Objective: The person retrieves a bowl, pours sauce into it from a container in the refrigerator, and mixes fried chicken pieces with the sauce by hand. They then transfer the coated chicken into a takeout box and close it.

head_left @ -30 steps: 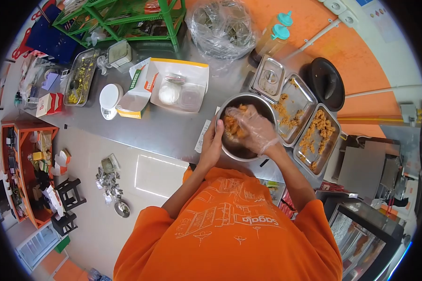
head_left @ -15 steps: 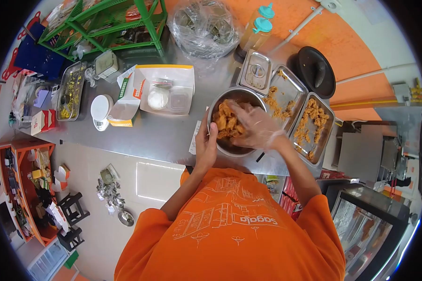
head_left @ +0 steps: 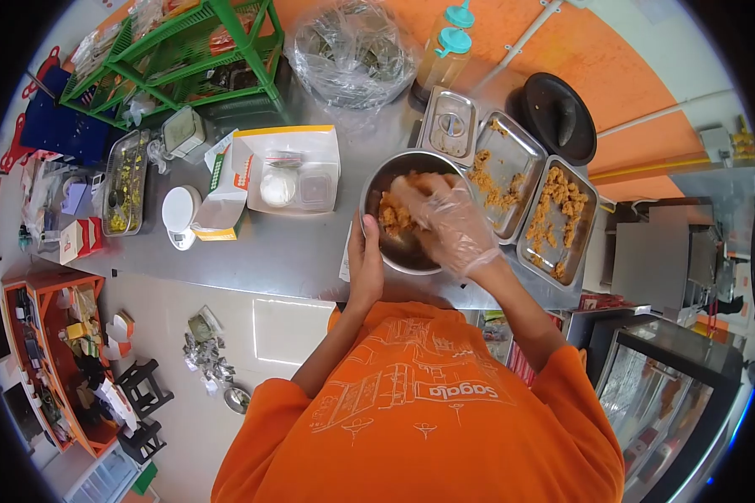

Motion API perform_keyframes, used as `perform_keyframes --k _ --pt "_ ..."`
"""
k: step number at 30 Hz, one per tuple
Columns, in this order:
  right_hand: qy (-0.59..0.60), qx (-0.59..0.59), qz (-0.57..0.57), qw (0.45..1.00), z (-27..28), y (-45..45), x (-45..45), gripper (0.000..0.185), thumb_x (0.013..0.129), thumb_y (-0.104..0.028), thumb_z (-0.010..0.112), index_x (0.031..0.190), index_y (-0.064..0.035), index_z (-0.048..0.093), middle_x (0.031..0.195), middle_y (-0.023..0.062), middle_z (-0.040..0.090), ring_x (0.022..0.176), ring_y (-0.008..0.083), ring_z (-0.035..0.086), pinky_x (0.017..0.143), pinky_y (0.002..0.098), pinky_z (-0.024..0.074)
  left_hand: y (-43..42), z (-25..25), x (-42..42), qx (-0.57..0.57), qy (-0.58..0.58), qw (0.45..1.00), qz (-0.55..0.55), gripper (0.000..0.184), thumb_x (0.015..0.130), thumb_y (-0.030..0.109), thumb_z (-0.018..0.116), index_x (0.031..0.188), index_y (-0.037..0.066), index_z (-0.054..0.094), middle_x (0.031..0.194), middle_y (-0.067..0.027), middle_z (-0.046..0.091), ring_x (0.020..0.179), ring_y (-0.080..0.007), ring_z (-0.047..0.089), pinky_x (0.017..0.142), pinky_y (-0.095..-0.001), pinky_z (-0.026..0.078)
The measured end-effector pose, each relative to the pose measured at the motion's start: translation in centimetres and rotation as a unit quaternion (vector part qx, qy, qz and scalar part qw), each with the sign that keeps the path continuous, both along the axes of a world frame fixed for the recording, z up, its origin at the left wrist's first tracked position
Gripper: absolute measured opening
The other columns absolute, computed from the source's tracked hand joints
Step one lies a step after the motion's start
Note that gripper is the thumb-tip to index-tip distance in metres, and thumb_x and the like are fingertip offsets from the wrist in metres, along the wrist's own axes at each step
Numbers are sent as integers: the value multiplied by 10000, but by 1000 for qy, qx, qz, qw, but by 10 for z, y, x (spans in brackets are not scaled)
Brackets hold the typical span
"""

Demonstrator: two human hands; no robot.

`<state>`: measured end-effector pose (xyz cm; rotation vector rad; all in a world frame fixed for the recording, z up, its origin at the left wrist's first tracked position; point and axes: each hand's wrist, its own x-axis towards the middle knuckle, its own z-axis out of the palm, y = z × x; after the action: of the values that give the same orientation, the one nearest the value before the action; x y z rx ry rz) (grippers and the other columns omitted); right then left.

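A round metal mixing bowl stands near the table's front edge. My bare left hand grips its left side, thumb up along the rim. Inside the bowl lie pieces of brown-orange fried chicken. My right hand, in a clear plastic glove, reaches into the bowl from the right. Its fingers curl over the chicken, blurred by motion and partly hidden.
Right of the bowl are a lidded steel pan, two trays with fried crumbs and a black pan. To the left are an open food box, a white scale and a green rack. Behind stands a plastic bag.
My right hand has shifted left and deeper over the chicken, its fingers now more bent than spread. My left hand still holds the bowl. The whole view has moved slightly.
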<state>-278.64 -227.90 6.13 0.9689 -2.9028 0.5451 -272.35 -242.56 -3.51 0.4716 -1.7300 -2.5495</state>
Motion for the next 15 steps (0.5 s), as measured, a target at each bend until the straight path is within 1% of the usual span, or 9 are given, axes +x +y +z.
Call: perform_keyframes --k 2,3,6,7,8,10,11,14,15 --pt "-84 -89 48 991 4 13 -2 677 722 -39 718 1367 -119 527 1219 171 577 1114 389 552 981 427 465 -1 -5 -3 27 6 1000 3 589 1078 418 360 1461 -29 378 1393 -157 504 1283 -225 472 1088 -330 353" --pt "-125 -133 73 980 5 20 -4 679 734 -43 713 1381 -98 515 1228 182 581 1127 390 558 994 429 460 -2 -3 -4 13 12 1000 8 585 1078 408 365 1464 -31 373 1394 -160 503 1283 -226 472 1088 -330 353" --pt "-155 -145 -55 976 5 34 -15 682 763 -89 721 1399 -23 483 1244 229 578 1147 414 565 1013 435 447 -2 4 0 -52 35 998 20 574 1076 377 382 1474 -36 353 1399 -166 498 1286 -228 472 1090 -331 351" --pt "-138 -72 -42 987 3 35 -14 775 751 -183 769 1425 8 437 1253 256 563 1130 452 562 993 449 459 0 6 2 -89 47 995 16 570 1075 364 388 1479 -37 346 1402 -169 495 1288 -229 471 1092 -333 350" --pt "-173 -29 -49 983 4 30 -12 815 735 -208 783 1436 0 422 1257 258 560 1125 451 567 985 450 465 2 7 3 -126 62 990 12 567 1074 352 393 1483 -37 338 1404 -171 492 1291 -230 470 1094 -335 349" --pt "-242 55 -60 967 7 5 -5 896 705 -260 812 1458 -17 393 1265 262 556 1114 449 579 970 451 477 10 4 6 -117 75 990 5 568 1072 336 401 1493 -36 322 1420 -173 478 1299 -235 464 1101 -342 343" --pt "-222 64 -86 969 -2 -2 -2 954 679 -310 832 1484 -89 370 1252 253 558 1089 442 595 944 456 489 12 2 7 -112 82 990 3 569 1070 329 405 1497 -36 313 1428 -175 471 1303 -237 461 1104 -346 341" --pt "-171 -55 -109 978 -43 -4 4 795 724 -250 792 1438 -170 454 1201 230 575 1061 413 612 912 448 499 8 -3 7 -94 71 993 -3 573 1073 335 395 1505 -31 303 1451 -172 448 1318 -236 445 1111 -350 334" --pt "-140 -105 -77 981 -62 -1 0 732 740 -205 765 1414 -183 481 1184 219 577 1044 406 617 892 448 505 8 -3 8 -85 61 995 -1 574 1074 338 392 1505 -30 302 1453 -171 445 1323 -235 439 1113 -349 332"
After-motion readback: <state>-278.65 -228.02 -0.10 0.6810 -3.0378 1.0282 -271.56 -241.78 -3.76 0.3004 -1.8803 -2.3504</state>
